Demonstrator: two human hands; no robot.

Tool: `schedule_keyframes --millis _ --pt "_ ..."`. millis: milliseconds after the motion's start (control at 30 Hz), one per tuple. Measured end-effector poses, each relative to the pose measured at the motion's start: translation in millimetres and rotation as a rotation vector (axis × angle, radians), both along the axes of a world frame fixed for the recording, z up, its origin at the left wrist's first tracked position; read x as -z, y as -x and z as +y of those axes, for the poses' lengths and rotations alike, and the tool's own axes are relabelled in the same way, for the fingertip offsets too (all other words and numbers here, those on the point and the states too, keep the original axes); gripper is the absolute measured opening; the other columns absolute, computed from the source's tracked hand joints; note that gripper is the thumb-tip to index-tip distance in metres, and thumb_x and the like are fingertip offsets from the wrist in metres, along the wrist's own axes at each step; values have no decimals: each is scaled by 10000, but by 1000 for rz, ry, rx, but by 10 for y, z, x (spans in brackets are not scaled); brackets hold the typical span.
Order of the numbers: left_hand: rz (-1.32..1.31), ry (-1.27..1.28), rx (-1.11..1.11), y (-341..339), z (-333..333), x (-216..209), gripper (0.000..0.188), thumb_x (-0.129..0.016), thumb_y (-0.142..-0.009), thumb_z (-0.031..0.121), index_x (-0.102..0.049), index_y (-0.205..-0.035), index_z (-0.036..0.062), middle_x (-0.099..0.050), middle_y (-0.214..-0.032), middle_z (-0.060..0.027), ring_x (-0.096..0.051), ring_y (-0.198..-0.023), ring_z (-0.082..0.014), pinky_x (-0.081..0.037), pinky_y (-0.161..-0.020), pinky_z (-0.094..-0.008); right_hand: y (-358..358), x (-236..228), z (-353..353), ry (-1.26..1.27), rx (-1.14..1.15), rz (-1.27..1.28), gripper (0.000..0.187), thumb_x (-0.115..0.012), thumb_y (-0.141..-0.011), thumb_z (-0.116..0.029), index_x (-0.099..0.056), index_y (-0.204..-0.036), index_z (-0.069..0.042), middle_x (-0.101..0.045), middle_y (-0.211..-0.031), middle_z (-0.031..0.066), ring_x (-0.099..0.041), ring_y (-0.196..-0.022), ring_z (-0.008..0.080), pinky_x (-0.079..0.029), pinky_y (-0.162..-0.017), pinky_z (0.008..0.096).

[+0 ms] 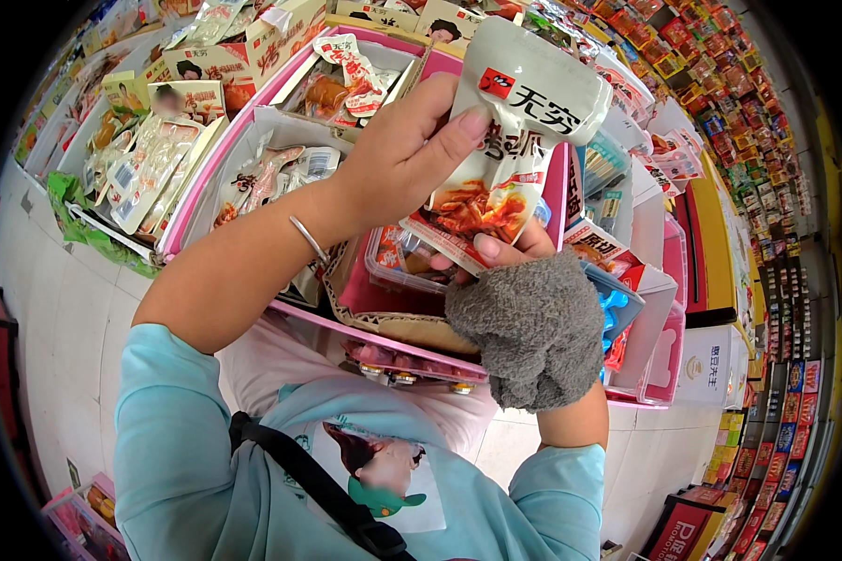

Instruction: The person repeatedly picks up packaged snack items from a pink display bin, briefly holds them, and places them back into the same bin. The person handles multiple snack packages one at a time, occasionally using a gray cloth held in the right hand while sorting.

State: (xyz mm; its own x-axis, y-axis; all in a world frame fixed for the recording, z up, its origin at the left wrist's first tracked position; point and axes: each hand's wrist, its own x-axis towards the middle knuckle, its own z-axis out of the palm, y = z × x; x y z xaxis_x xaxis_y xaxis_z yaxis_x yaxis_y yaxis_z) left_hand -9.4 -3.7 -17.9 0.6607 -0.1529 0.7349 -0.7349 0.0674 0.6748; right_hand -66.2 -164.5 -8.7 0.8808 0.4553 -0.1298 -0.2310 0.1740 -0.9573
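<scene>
A white snack pouch (524, 122) with a red-brown food picture is held up in front of me, tilted, its wide end up. My left hand (398, 154) grips its left edge, thumb on the front; the other fingers are hidden behind. At the pouch's lower end my right hand (515, 251) pinches the edge between thumb and fingers. A grey towelling cloth (533, 327) is wrapped round the back of my right hand and wrist. Below the pouch is a clear plastic tub (384, 266) with small wrapped pieces, standing in a pink bin.
Cartons of similar pouches (323, 89) fill the pink bin (295, 318) round my hands. On the left stands another box of pouches (150, 173) beside green plastic (70, 210). To the right are open white boxes (650, 290), with packed shelves (776, 168) beyond.
</scene>
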Motion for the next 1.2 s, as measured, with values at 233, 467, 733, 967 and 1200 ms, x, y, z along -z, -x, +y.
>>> schedule_keyframes --millis 233,467,733,967,1200 --pt "86 -7 49 -15 10 -3 274 -377 -877 251 -450 -975 6 -496 -830 -44 -446 -760 -99 -370 -693 -244 19 2 -7 -35 4 17 445 -545 -783 -213 -391 -1163 -40 -550 -1004 104 -584 -774 168 -453 -614 247" --pt "981 595 682 -253 298 66 213 -385 -858 205 -456 -950 27 -487 -702 -5 -498 -651 -124 -442 -653 -286 -40 66 -57 -158 -135 -145 385 -446 -838 -229 -394 -1143 0 -535 -969 91 -536 -862 150 -430 -663 240" --pt "730 657 1530 -177 274 -30 147 -354 -859 181 -385 -768 69 -371 -507 31 -425 -492 -108 -377 -613 -269 -29 67 -55 -94 -154 -124 357 -460 -818 -259 -458 -1053 10 -542 -918 84 -528 -789 149 -402 -663 242" --pt "768 611 1518 -146 264 -12 169 -341 -855 204 -377 -751 76 -350 -473 36 -406 -450 -110 -387 -633 -285 48 21 13 -34 -66 -138 361 -448 -799 -294 -474 -986 13 -545 -871 104 -519 -735 158 -393 -631 240" --pt "664 504 1604 -222 239 29 166 -350 -856 200 -404 -782 61 -372 -529 18 -442 -513 -122 -421 -699 -287 72 28 30 -9 -35 -181 345 -423 -809 -284 -475 -973 15 -539 -853 96 -507 -730 148 -384 -636 240"
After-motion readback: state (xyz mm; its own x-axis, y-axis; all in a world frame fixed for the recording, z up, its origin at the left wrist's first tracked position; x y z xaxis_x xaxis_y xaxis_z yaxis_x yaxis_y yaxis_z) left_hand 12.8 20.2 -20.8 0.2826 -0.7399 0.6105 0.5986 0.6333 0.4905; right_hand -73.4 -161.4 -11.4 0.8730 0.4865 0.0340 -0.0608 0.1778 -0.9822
